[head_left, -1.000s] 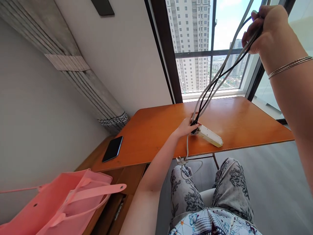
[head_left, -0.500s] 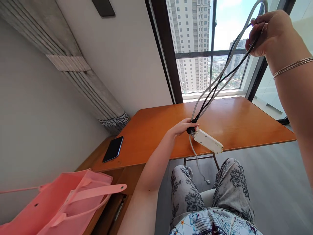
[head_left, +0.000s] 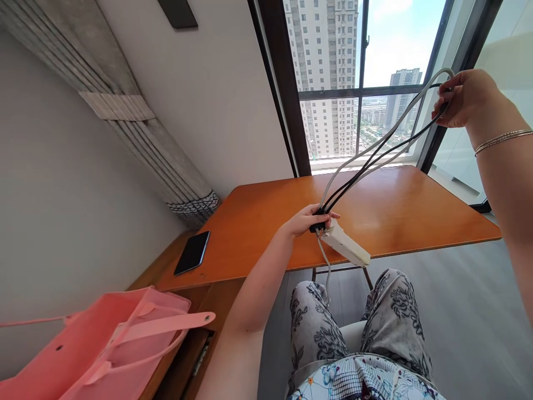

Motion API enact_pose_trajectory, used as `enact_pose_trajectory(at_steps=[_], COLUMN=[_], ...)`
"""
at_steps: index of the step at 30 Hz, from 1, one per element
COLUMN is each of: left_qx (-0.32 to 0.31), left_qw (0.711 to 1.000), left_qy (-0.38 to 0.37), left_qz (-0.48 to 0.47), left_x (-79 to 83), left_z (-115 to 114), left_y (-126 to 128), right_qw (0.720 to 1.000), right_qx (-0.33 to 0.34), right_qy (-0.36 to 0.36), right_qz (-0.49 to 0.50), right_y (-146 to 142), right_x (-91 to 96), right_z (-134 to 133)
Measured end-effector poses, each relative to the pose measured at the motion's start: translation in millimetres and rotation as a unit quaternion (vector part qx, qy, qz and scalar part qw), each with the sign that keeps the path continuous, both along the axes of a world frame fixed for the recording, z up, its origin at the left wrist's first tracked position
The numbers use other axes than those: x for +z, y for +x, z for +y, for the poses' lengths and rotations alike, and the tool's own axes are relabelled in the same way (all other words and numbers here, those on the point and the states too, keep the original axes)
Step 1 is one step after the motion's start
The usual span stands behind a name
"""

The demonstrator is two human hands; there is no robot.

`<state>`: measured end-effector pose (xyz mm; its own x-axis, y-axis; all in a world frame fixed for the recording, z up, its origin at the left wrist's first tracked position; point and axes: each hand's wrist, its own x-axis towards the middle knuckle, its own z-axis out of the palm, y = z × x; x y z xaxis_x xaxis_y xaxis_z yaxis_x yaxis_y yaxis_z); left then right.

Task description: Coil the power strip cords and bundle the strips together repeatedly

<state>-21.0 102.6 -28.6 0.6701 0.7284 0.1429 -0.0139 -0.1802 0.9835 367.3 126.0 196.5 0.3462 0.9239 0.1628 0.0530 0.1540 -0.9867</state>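
My left hand (head_left: 306, 219) is closed on the near end of a white power strip (head_left: 345, 247), where black and grey cables (head_left: 366, 164) leave it; the strip tilts at the front edge of the orange wooden table (head_left: 391, 214). Those cables run up and to the right as a stretched bundle to my right hand (head_left: 464, 99), which is raised in front of the window and closed around their looped far end. A loose grey cable (head_left: 327, 272) hangs from the strip down towards my lap.
A black phone (head_left: 192, 253) lies on the table's left part. A pink tote bag (head_left: 104, 341) sits at the lower left beside a wooden cabinet. A grey pleated curtain (head_left: 137, 133) hangs along the wall. The window (head_left: 358, 78) is behind the table.
My right hand came down and to the right with the looped cables. My left hand drew the power strip nearer to the table's front edge, and the strip now tilts over it.
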Motion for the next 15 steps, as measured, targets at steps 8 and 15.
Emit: enact_pose_trajectory(at_steps=[8, 15], left_qx=[0.089, 0.187], left_qw=[0.977, 0.938], left_qy=[-0.07, -0.18], left_qz=[-0.178, -0.229], left_x=[5.5, 18.7], left_z=[-14.4, -14.7], left_y=[-8.4, -2.2], right_qw=[0.994, 0.874], right_qx=[0.0, 0.054], right_qy=[-0.037, 0.186], right_qz=[-0.107, -0.446], right_y=[20.3, -2.2], right_x=[-115.9, -177.7], right_z=[14.8, -37.6])
